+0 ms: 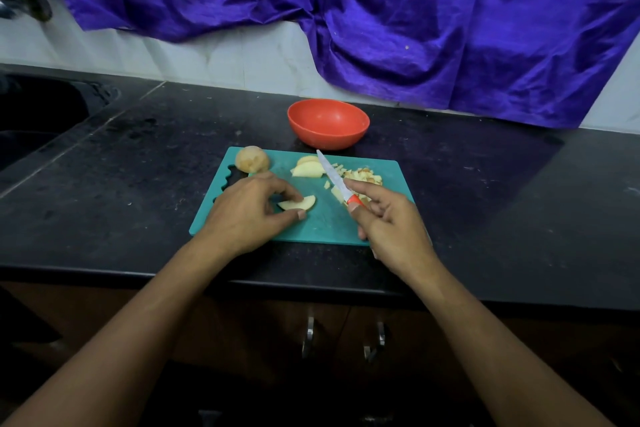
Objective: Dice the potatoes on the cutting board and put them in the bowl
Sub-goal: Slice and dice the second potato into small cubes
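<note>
Teal plastic board [322,225] lies at the centre of the frame on the black bench [138,166], and all the potato is on it. The red bowl [327,135] stands just above the board's upper edge; as far as its inside shows, it holds nothing.

The left grip [249,215] pinches a slice [299,203] between thumb and fingertips, flat on the middle of the board. The right grip [391,222] is closed round the red handle of the knife [334,177]. The blade points to the upper left, its tip near the board's upper edge, and it is not on the held slice.

I judge the job to be well short of half done. A heap of dice [363,177] lies at the board's right, partly behind the right grip. Left to do: cut the held slice, cut the pair of slices [308,168] at the upper middle, slice and dice the whole potato [252,158] at the upper left corner, then move everything to the bowl.

Count: one board, one bowl, one knife, one whole potato, three slices with the held one. The dice are too small and too crowded to count.
</note>
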The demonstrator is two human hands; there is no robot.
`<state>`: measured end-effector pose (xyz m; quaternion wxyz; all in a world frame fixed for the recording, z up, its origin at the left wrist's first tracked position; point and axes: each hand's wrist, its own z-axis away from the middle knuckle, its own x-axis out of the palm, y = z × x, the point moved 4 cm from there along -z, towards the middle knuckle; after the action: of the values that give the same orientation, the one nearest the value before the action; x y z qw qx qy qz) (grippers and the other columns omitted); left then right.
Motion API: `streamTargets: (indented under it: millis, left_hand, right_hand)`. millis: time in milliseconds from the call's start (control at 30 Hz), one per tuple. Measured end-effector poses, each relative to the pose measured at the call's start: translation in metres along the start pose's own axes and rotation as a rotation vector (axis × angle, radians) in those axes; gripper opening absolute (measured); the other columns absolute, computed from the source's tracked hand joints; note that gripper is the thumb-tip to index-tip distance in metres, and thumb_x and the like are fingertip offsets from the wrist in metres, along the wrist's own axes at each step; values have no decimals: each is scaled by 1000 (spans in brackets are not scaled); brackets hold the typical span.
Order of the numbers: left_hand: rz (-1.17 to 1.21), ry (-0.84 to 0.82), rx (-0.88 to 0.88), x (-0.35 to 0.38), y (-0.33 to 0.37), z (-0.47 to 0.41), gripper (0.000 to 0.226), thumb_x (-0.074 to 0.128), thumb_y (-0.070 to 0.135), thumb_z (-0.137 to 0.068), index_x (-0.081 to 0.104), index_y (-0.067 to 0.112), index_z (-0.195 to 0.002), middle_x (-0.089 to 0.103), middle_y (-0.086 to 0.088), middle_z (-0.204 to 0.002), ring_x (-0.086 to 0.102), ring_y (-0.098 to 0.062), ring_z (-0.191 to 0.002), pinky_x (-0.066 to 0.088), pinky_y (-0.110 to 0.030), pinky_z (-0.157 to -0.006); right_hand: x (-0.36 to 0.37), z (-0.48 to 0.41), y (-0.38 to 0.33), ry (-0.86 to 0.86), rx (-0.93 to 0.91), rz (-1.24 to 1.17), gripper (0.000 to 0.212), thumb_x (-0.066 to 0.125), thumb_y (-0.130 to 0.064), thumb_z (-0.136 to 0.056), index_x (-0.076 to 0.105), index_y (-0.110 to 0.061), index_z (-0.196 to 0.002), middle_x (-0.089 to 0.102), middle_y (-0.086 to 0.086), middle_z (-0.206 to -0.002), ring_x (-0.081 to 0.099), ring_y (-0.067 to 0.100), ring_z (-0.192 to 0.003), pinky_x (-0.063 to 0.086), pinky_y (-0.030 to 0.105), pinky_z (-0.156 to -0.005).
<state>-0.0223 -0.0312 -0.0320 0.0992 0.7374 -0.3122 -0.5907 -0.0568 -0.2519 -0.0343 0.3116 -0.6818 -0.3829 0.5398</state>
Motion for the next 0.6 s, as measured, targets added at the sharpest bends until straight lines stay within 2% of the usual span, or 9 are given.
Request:
streamTargets:
  millis: [67,133,200,267,333,400,500,600]
  left_hand:
    - [16,20,-11,1,0,1,21,78,49,-84,72,42,-102,60,23,-97,55,0,-73,37,-27,-62]
    - [32,43,-23,1,0,2,19,79,46,-84,73,40,-101,60,24,-92,55,-1,-71,36,-25,-60]
    - [59,49,-29,1,-1,3,18,80,43,-83,74,39,-100,62,22,-83,56,-3,-66,36,-25,-57]
    - [83,37,-28,3,-4,4,19,81,42,-82,75,38,-100,64,18,-77,57,-5,-63,40,-26,-56]
    - [97,15,-3,4,-6,5,22,82,43,-81,77,37,-102,68,17,-87,59,-6,-66,48,-30,-59]
    - [122,-4,21,4,-7,6,23,83,42,-81,78,36,-102,69,19,-97,60,-6,-70,54,-33,-64]
    - [147,-11,31,3,-8,6,21,84,41,-80,78,36,-100,69,22,-100,61,-4,-72,56,-33,-69]
    - [166,-5,43,4,-8,6,18,84,39,-80,79,36,-97,69,23,-99,62,-4,-73,57,-35,-71]
  right_hand:
    - [1,4,-4,-22,-38,146,38,62,-27,-101,63,-43,-136,66,-9,-72,49,9,-53,43,32,-55]
    - [5,10,-11,-63,-71,357,42,59,-34,-101,57,-46,-141,71,-13,-95,55,6,-63,47,28,-60]
    - [9,18,-19,-73,-81,472,44,55,-36,-102,52,-47,-144,65,-16,-92,49,3,-64,38,23,-58]
    - [12,25,-25,-67,-87,532,46,51,-37,-102,47,-47,-147,65,-13,-93,50,4,-65,41,26,-59]
    - [15,32,-31,-59,-96,587,49,49,-35,-103,44,-45,-150,69,-8,-98,55,7,-69,48,31,-65]
    - [18,36,-35,-56,-97,608,51,48,-32,-103,42,-42,-153,66,-8,-91,56,8,-68,49,31,-65]
    - [23,38,-40,-66,-107,633,51,45,-31,-104,40,-40,-154,62,-9,-82,55,7,-66,48,31,-64]
    - [25,36,-42,-65,-113,643,50,45,-31,-104,41,-40,-153,62,-9,-82,54,8,-65,43,29,-63]
